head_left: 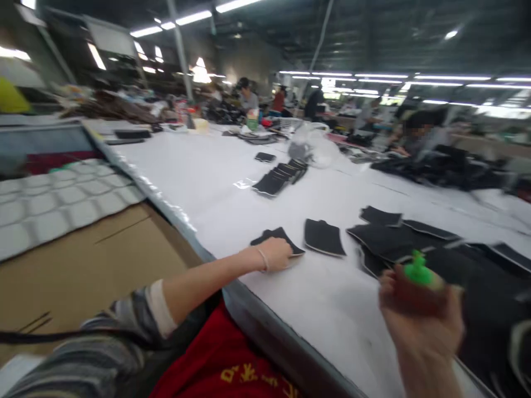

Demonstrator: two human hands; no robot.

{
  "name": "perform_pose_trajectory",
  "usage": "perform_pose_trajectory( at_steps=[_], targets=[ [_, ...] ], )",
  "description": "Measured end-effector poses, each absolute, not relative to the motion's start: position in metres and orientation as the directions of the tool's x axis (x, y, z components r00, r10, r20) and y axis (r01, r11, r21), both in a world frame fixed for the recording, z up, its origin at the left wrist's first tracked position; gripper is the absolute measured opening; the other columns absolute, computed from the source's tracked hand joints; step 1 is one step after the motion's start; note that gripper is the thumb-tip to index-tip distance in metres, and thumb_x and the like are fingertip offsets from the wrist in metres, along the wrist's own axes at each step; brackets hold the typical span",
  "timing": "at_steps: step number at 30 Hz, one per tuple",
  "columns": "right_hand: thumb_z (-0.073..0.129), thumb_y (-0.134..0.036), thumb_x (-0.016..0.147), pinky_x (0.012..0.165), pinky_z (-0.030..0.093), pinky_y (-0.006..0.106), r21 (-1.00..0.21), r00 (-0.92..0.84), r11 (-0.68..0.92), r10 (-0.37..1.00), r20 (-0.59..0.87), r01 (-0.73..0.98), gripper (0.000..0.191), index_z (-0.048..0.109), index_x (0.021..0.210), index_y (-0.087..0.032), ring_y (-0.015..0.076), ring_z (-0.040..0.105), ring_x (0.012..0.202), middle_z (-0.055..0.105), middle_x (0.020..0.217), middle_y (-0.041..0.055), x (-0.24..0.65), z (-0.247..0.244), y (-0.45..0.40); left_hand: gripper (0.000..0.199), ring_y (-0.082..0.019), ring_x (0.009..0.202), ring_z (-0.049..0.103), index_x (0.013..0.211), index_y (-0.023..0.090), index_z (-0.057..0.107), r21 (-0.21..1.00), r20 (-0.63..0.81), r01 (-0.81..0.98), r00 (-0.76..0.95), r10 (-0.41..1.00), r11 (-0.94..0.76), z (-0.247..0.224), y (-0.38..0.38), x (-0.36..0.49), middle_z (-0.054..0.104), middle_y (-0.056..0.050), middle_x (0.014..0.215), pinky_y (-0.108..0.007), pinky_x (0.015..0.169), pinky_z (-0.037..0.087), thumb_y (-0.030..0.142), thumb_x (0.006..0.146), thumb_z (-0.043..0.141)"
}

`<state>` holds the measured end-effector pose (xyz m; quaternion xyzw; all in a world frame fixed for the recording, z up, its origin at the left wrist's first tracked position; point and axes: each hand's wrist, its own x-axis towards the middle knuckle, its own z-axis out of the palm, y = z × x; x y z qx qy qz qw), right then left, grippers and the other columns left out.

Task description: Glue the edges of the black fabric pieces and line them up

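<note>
The left hand [277, 254] touches a black cut panel [266, 235] on the white tabletop [224, 193]; whether its fingers pinch it, I cannot tell. Just right lies a second black panel [323, 237]. Farther right, the right hand [427, 331] is wrapped around a green-capped bottle [420, 284].

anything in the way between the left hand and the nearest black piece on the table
Nothing visible: the left hand is already at the near edge of the black piece, hiding part of it. The second black piece lies to the right, apart from it.
</note>
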<state>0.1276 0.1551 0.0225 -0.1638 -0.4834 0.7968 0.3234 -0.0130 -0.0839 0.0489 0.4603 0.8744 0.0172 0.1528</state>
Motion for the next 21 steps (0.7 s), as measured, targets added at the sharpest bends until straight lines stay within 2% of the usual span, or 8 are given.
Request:
perform_pose_trajectory(
  at_steps=[2, 3, 5, 8, 11, 14, 17, 21],
  targets=[
    [0.061, -0.065, 0.078, 0.052, 0.059, 0.034, -0.837, -0.694, -0.435, 0.713, -0.095, -0.332, 0.046, 0.07, 0.09, -0.022, 0.0238, 0.069, 0.074, 0.07, 0.084, 0.0069, 0.145, 0.025, 0.161, 0.042, -0.03, 0.103, 0.067, 0.118, 0.015, 0.07, 0.186, -0.299, 0.77, -0.547, 0.782, 0.61, 0.038, -0.081, -0.02, 0.071, -0.015, 0.113, -0.035, 0.082, 0.052, 0.018, 0.085, 0.044],
    [0.066, -0.062, 0.076, 0.054, 0.06, 0.034, -0.823, -0.681, -0.454, 0.723, -0.116, -0.341, 0.042, 0.07, 0.09, -0.023, 0.023, 0.07, 0.074, 0.071, 0.085, 0.0052, 0.147, 0.026, 0.16, 0.046, -0.029, 0.105, 0.066, 0.125, 0.017, 0.066, 0.199, -0.306, 0.76, -0.551, 0.776, 0.619, 0.034, -0.08, -0.021, 0.07, -0.013, 0.117, -0.035, 0.084, 0.051, 0.019, 0.085, 0.043],
    [0.075, -0.053, 0.071, 0.058, 0.061, 0.033, -0.822, -0.675, -0.436, 0.733, -0.088, -0.366, 0.035, 0.069, 0.092, -0.025, 0.0212, 0.071, 0.073, 0.072, 0.087, 0.0021, 0.145, 0.029, 0.151, 0.052, -0.029, 0.109, 0.065, 0.134, 0.019, 0.06, 0.244, -0.289, 0.751, -0.548, 0.785, 0.614, 0.029, -0.083, -0.021, 0.068, -0.011, 0.123, -0.035, 0.089, 0.05, 0.02, 0.086, 0.042],
    [0.082, -0.044, 0.066, 0.058, 0.062, 0.033, -0.877, -0.701, -0.331, 0.713, 0.009, -0.348, 0.039, 0.067, 0.095, -0.024, 0.0211, 0.07, 0.071, 0.071, 0.087, 0.002, 0.142, 0.034, 0.133, 0.053, -0.027, 0.11, 0.065, 0.136, 0.022, 0.059, 0.306, -0.236, 0.735, -0.558, 0.796, 0.606, 0.025, -0.088, -0.02, 0.069, -0.006, 0.125, -0.031, 0.09, 0.049, 0.02, 0.086, 0.041],
    [0.084, -0.042, 0.066, 0.062, 0.061, 0.035, -0.943, -0.725, -0.168, 0.681, 0.099, -0.287, 0.048, 0.064, 0.104, -0.022, 0.0222, 0.069, 0.078, 0.069, 0.093, 0.0038, 0.142, 0.034, 0.117, 0.053, -0.025, 0.106, 0.067, 0.136, 0.024, 0.06, 0.342, -0.211, 0.718, -0.57, 0.794, 0.606, 0.021, -0.089, -0.022, 0.07, -0.004, 0.122, -0.029, 0.088, 0.049, 0.019, 0.086, 0.042],
    [0.085, -0.042, 0.066, 0.072, 0.059, 0.038, -0.967, -0.688, 0.079, 0.689, 0.227, -0.241, 0.055, 0.06, 0.11, -0.023, 0.0223, 0.065, 0.083, 0.065, 0.098, 0.0036, 0.138, 0.03, 0.106, 0.055, -0.025, 0.106, 0.067, 0.136, 0.022, 0.059, 0.368, -0.195, 0.72, -0.558, 0.806, 0.588, 0.018, -0.088, -0.026, 0.069, -0.004, 0.125, -0.029, 0.089, 0.049, 0.018, 0.085, 0.042],
    [0.085, -0.045, 0.065, 0.082, 0.054, 0.041, -0.931, -0.679, 0.331, 0.649, 0.345, -0.156, 0.059, 0.059, 0.114, -0.024, 0.024, 0.063, 0.088, 0.064, 0.102, 0.0044, 0.131, 0.027, 0.098, 0.056, -0.026, 0.108, 0.066, 0.137, 0.022, 0.058, 0.385, -0.19, 0.729, -0.538, 0.821, 0.566, 0.017, -0.087, -0.028, 0.066, -0.005, 0.129, -0.03, 0.09, 0.048, 0.019, 0.085, 0.041],
    [0.084, -0.046, 0.066, 0.091, 0.05, 0.042, -0.831, -0.71, 0.549, 0.55, 0.44, -0.089, 0.06, 0.058, 0.116, -0.025, 0.0263, 0.062, 0.096, 0.062, 0.11, 0.0049, 0.122, 0.032, 0.088, 0.055, -0.025, 0.103, 0.067, 0.137, 0.025, 0.059, 0.415, -0.221, 0.707, -0.532, 0.818, 0.572, 0.02, -0.088, -0.031, 0.071, -0.003, 0.121, -0.027, 0.085, 0.048, 0.02, 0.085, 0.04]
  ],
)
